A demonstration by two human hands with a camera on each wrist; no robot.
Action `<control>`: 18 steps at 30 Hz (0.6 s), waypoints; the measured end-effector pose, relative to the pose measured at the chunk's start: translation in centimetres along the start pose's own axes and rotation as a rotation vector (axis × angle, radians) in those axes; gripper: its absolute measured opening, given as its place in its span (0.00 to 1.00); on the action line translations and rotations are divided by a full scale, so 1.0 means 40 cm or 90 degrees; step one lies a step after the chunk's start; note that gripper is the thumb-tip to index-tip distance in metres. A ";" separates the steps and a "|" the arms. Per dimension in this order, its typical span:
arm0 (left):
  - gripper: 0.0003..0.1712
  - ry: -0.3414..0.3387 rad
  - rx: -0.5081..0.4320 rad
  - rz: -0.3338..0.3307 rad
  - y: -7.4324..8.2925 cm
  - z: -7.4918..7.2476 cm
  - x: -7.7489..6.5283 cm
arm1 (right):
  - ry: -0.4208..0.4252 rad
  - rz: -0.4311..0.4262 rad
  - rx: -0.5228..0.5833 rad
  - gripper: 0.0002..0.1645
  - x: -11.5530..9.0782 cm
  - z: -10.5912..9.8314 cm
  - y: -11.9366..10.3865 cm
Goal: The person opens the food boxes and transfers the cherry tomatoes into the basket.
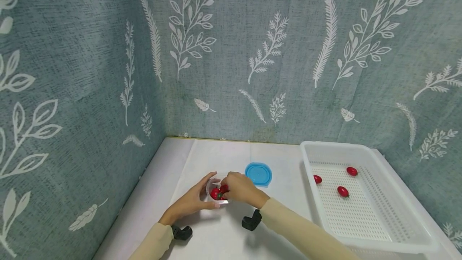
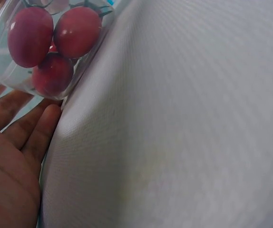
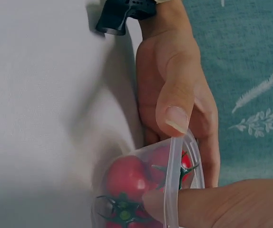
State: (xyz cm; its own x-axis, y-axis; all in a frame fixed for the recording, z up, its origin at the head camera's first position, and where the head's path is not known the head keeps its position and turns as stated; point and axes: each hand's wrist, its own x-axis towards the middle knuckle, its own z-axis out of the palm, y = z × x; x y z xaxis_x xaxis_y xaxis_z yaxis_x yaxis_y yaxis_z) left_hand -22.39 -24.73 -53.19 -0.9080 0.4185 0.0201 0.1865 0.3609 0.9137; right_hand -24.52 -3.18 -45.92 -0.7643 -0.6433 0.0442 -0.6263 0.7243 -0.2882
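A clear plastic container [image 1: 224, 202] holds several red cherry tomatoes [image 2: 30, 36] with green stem tops. My left hand [image 1: 195, 200] holds it from the left, thumb on the near rim and fingers round the far side. In the right wrist view the left thumb [image 3: 177, 109] lies on the rim. My right hand [image 1: 241, 187] reaches over the right rim with curled fingers inside. Thumb and fingers seem to pinch a cherry tomato [image 1: 224, 188] there; the fingertips are partly hidden. A blue lid [image 1: 258, 173] lies flat just beyond the right hand.
At the right stands a large white perforated basket [image 1: 404, 246] with cherry tomatoes [image 1: 343, 191] spread on its floor. A white cloth [image 1: 213, 236] covers the table. Patterned blue-green fabric [image 1: 231, 51] hangs behind and at the left.
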 end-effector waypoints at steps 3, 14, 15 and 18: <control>0.63 -0.002 -0.003 -0.005 -0.001 0.000 0.002 | 0.000 -0.002 -0.011 0.13 0.004 0.001 -0.001; 0.64 0.000 0.003 -0.020 0.006 -0.003 -0.004 | -0.015 -0.057 0.032 0.15 0.015 0.006 0.013; 0.64 0.000 0.002 -0.021 0.006 -0.003 -0.005 | -0.016 -0.064 0.039 0.14 0.015 0.008 0.015; 0.63 0.000 -0.001 -0.022 0.006 -0.003 -0.007 | -0.019 -0.077 0.048 0.12 0.017 0.015 0.017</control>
State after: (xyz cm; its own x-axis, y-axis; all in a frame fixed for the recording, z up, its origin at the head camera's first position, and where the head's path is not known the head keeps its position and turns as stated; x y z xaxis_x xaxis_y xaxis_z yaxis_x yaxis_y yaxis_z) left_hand -22.13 -24.84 -52.93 -0.9138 0.4059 -0.0123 0.1541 0.3746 0.9143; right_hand -25.35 -3.27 -46.64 -0.6783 -0.7328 0.0543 -0.6995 0.6214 -0.3530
